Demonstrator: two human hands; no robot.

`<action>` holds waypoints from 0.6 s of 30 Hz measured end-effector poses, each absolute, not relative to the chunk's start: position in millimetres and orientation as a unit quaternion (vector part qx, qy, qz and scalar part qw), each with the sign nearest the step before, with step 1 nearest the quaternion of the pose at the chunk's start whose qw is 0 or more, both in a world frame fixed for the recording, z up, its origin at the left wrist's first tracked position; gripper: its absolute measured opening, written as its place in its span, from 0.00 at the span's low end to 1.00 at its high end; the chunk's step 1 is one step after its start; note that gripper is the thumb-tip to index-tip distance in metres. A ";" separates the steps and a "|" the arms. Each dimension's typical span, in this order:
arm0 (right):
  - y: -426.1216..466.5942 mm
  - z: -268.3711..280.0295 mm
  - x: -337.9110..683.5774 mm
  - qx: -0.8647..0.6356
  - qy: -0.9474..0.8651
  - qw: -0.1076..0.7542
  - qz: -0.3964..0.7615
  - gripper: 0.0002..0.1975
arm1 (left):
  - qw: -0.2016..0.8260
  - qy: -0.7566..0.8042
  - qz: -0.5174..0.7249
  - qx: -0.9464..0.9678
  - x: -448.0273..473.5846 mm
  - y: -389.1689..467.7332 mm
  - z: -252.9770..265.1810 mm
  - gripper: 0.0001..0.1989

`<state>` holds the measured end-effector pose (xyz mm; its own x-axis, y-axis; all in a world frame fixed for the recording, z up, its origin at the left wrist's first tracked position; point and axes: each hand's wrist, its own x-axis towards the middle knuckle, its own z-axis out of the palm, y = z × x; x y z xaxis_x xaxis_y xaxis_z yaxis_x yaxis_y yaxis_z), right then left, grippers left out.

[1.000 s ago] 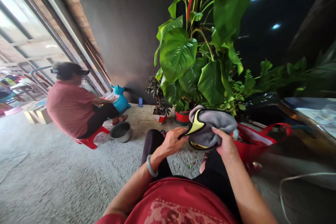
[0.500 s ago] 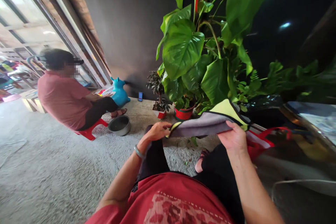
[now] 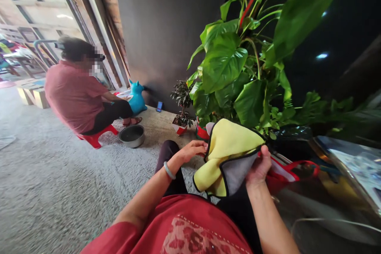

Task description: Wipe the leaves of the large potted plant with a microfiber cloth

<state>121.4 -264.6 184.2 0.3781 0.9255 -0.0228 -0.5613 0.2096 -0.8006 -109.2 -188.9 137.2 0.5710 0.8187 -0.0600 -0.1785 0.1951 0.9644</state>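
Note:
A two-sided cloth (image 3: 235,139), yellow on one face and grey on the other with black edging, hangs in loose folds above my lap. My right hand (image 3: 259,166) pinches it at its right corner, thumb on top. At the cloth's left edge is my left hand (image 3: 192,151), a bracelet on its wrist; its fingertips go behind the edge and are partly hidden, closed on the fabric. The lower left part of the cloth droops toward my knees.
Ahead stand a large leafy plant (image 3: 226,59) and a small potted plant (image 3: 180,121). A metal basin (image 3: 131,136) sits on the floor near a person (image 3: 76,95) on a red stool (image 3: 93,139). A red bag (image 3: 282,170) is at my right.
The cloth has gone from a stretched, mostly grey strip to a bunched drape with its yellow face up. My hands have come closer together, and the view has shifted slightly.

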 end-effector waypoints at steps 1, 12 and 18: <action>-265.8 185.2 117.8 -0.381 -0.243 0.731 0.512 0.17 | 0.740 0.284 0.347 0.502 -107.3 -190.8 136.7 0.21; -229.6 168.9 129.4 -0.394 -0.247 0.646 0.605 0.22 | 0.676 0.347 0.411 0.503 -86.5 -165.7 160.8 0.18; -208.1 155.0 131.9 -0.355 -0.205 0.670 0.619 0.25 | 0.540 0.346 0.454 0.618 -82.6 -166.9 205.2 0.11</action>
